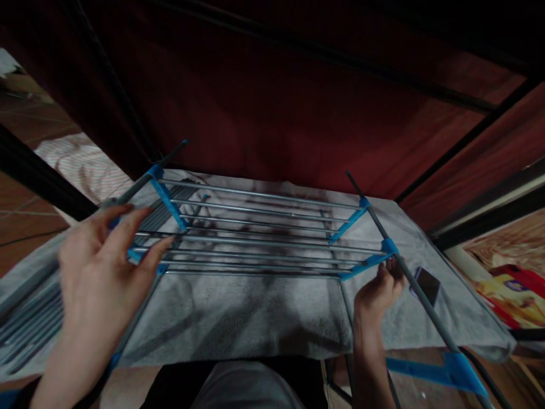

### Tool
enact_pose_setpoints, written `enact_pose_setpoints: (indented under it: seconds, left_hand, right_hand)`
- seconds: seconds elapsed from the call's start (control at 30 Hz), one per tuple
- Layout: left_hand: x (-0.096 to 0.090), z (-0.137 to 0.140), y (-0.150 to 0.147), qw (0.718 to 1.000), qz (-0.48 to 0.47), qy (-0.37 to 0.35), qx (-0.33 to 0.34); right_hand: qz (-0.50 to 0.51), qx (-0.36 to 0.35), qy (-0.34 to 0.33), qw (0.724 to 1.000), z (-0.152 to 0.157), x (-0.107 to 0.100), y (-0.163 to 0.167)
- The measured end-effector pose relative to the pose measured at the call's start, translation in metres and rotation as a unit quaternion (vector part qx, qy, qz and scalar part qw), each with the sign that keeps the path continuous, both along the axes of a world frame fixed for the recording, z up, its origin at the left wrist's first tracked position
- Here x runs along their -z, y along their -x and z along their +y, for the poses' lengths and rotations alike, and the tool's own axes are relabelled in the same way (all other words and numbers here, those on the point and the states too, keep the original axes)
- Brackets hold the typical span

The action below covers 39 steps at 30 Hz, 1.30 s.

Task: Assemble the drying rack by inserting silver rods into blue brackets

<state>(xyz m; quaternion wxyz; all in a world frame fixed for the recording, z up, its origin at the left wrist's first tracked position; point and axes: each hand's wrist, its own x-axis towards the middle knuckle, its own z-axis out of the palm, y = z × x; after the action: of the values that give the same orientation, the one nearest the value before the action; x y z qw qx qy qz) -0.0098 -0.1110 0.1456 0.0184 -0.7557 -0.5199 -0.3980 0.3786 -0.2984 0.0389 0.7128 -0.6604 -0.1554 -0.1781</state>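
Now, left hand (pixel 106 255): grasping the rack's (pixel 272 243) left end.
Right hand (pixel 377 291): gripping the rack's front right bracket (pixel 366 266).
Rack: over a pale towel (pixel 238 318); seemingly brackets being seated, calling for even pressure.
Red cloth (pixel 272 113): behind the rack.

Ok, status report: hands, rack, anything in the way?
Left hand at rack, left end, grip unclear. Right hand gripping its right end. Rack over cloth, two barred tiers. Phone right of right hand, seemingly not blocking.
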Motion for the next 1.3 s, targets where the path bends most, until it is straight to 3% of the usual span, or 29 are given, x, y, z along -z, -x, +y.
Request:
enact_pose_setpoints:
  seconds: [0.1, 0.13, 0.2, 0.3, 0.4, 0.47, 0.57, 0.7, 0.9, 1.3]
  left_hand:
    - [0.040, -0.029, -0.019, 0.985, -0.121, 0.008, 0.127]
    - [0.062, -0.036, -0.024, 0.975, -0.118, 0.049, 0.183]
    - [0.108, -0.044, -0.030, 0.950, -0.113, 0.160, 0.243]
    - [0.163, -0.043, -0.028, 0.937, -0.145, 0.264, 0.179]
    - [0.186, -0.029, -0.014, 0.939, -0.210, 0.272, 0.021]
    - [0.190, -0.015, 0.001, 0.938, -0.236, 0.239, -0.080]
    - [0.190, 0.006, 0.021, 0.937, -0.236, 0.200, -0.163]
    - [0.193, 0.026, 0.030, 0.941, -0.194, 0.219, -0.171]
    - [0.196, 0.040, 0.032, 0.942, -0.178, 0.243, -0.150]
    - [0.187, 0.040, 0.035, 0.941, -0.206, 0.241, -0.120]
  right_hand:
    - [-0.007, 0.026, -0.008, 1.000, -0.015, 0.034, 0.031]
    - [-0.001, -0.006, 0.013, 1.000, -0.019, 0.047, 0.043]
    - [-0.004, -0.148, 0.117, 0.982, -0.023, 0.075, 0.069]
    - [-0.088, -0.359, 0.263, 0.891, -0.012, 0.108, 0.100]
    - [-0.211, -0.405, 0.315, 0.832, 0.015, 0.125, 0.120]
    - [-0.274, -0.390, 0.337, 0.812, 0.035, 0.131, 0.126]
    - [-0.347, -0.372, 0.378, 0.774, 0.059, 0.137, 0.128]
    - [-0.397, -0.364, 0.418, 0.731, 0.077, 0.144, 0.125]
    - [-0.390, -0.370, 0.399, 0.743, 0.079, 0.152, 0.116]
    - [-0.406, -0.363, 0.391, 0.742, 0.075, 0.162, 0.099]
